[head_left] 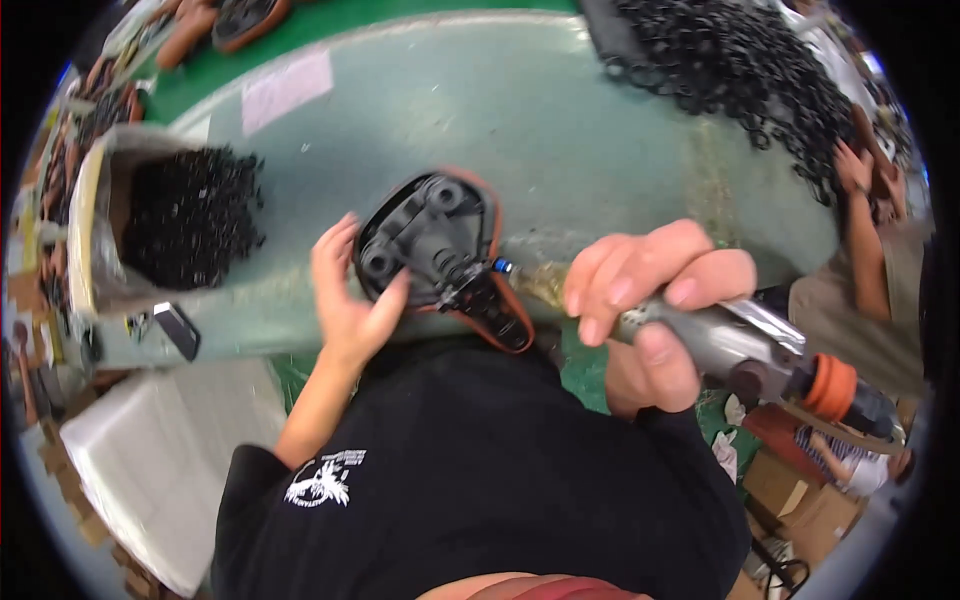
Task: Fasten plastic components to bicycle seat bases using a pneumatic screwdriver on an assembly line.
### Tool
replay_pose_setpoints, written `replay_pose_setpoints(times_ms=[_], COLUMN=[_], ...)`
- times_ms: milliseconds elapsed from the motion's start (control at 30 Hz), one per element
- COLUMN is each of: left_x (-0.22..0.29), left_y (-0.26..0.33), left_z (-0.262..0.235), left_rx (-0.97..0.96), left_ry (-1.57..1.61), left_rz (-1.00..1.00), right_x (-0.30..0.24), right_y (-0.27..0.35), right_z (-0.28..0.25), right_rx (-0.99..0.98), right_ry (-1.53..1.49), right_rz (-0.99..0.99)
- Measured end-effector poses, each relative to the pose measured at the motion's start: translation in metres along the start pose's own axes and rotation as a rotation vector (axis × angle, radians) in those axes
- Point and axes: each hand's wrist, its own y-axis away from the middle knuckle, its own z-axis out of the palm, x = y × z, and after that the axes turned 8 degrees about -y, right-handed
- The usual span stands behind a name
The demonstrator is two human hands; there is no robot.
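A bicycle saddle [430, 235] lies upside down at the table's near edge, its black underside facing up and its brown cover showing round the rim. Two round spring-like parts sit at its wide end, and the narrow nose points toward my body. My left hand [355, 300] grips the wide end from the left, thumb over the rim and fingers along the outer side. In my right hand [660, 310] is a grey air screwdriver [730, 345], held nearly level with its blue-collared tip [503, 266] pointing left. The tip is close to the saddle's right edge; whether they touch, I cannot tell.
On the left stands a lined box [95, 215] spilling small black parts [190, 215], with a black-and-white rectangular item [178, 331] before it. A heap of black rings [730, 70] covers the far right, where another person's hand [853, 168] reaches in. More saddles [245, 20] lie at the back left.
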Motion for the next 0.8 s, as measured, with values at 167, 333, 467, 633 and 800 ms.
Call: replay_pose_setpoints(times_ms=[167,333,467,633,800], left_x=[-0.034,-0.038,-0.024,-0.025,-0.03], left_y=[-0.04,-0.073,-0.054,-0.056,-0.055], left_z=[0.033,0.044,0.041,0.06,0.061], left_rx=[-0.001,-0.187,-0.247,-0.092,-0.053], left_ry=[0.026,0.037,0.394,0.111,0.318], left_rz=[0.272,0.44,0.0,0.014,-0.01], right_x=[0.021,0.018,0.017,0.026,0.045], right_y=[-0.017,-0.017,-0.019,-0.028,-0.034], right_z=[0.007,0.011,0.004,-0.004,-0.007], right_rx=[-0.113,-0.099,-0.12,-0.193,-0.225], right_ry=[0.063,0.153,0.198,0.178,0.147], right_rz=[0.062,0.067,0.048,0.059,0.075])
